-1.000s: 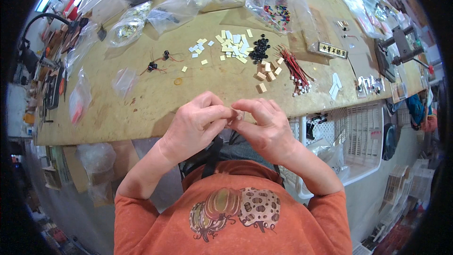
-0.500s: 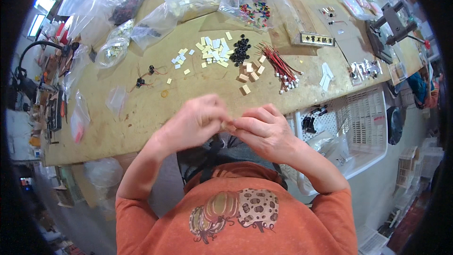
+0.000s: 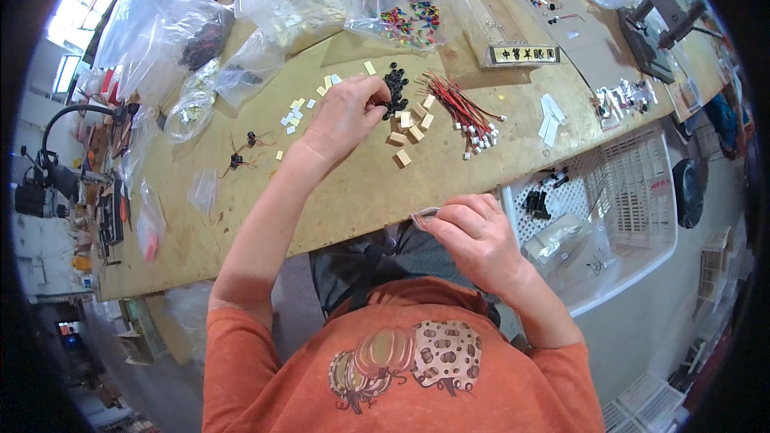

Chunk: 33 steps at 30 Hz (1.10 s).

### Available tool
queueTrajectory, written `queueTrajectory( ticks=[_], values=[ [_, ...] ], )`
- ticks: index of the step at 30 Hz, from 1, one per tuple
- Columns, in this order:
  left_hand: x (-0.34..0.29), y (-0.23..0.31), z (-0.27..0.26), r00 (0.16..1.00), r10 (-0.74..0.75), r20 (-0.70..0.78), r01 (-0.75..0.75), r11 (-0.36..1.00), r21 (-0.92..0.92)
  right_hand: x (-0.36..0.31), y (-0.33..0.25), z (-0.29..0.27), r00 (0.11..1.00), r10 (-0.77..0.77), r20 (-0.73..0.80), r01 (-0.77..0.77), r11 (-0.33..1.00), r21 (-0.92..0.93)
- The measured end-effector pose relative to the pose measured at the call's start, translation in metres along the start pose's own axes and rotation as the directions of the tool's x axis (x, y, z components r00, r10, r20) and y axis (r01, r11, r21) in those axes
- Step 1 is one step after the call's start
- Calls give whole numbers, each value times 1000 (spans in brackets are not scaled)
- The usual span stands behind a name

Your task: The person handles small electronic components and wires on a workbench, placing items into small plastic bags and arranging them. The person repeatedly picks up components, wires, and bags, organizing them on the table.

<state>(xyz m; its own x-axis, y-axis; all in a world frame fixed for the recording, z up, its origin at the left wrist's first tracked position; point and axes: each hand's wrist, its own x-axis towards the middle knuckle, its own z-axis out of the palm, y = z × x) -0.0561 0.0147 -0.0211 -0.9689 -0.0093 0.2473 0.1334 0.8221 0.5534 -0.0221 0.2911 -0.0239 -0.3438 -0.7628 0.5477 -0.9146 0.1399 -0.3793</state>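
My left hand [image 3: 346,119] is stretched over the bench, fingers curled together at the left edge of a pile of small black round parts [image 3: 396,84]. Its fingertips are partly hidden, so I cannot make out what they pinch. Beneath and behind this hand lie small pale yellow and white pads [image 3: 297,112], mostly covered by it. At the bench's front edge my right hand [image 3: 475,232] is closed on a small clear plastic bag [image 3: 423,217]. Small wooden blocks [image 3: 412,125] and a bundle of red and black wires with white connectors [image 3: 465,108] lie right of the black parts.
Behind stand a clear tub [image 3: 295,0] and a bag of colourful small parts [image 3: 413,20]. A clear box [image 3: 501,28] is farther right. White strips [image 3: 549,119] lie near the right front edge, above a white plastic basket [image 3: 634,232]. Wired black parts [image 3: 243,151] lie left.
My left hand has moved away from my right, forward over the bench to the black parts. My right hand stays near the front edge, now slightly lower, with the bag showing. The view has shifted slightly.
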Motion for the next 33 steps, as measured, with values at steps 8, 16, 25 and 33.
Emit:
queueTrajectory(
  ticks=[8,16,25,33],
  values=[
    [11,5,-2,988,-154,26,155,987,-51,10,-1,6,1000,18,-22,-17,998,62],
    [12,-7,5,1000,-1,-29,2,1000,15,16,-5,10,1000,15,-25,-13,998,56],
    [13,-5,4,999,19,29,-22,995,99,23,-12,11,999,46,-22,-45,996,73],
    [-19,32,-27,992,-127,-21,111,924,-365,29,-14,5,995,104,-8,-103,991,83]
  ],
)
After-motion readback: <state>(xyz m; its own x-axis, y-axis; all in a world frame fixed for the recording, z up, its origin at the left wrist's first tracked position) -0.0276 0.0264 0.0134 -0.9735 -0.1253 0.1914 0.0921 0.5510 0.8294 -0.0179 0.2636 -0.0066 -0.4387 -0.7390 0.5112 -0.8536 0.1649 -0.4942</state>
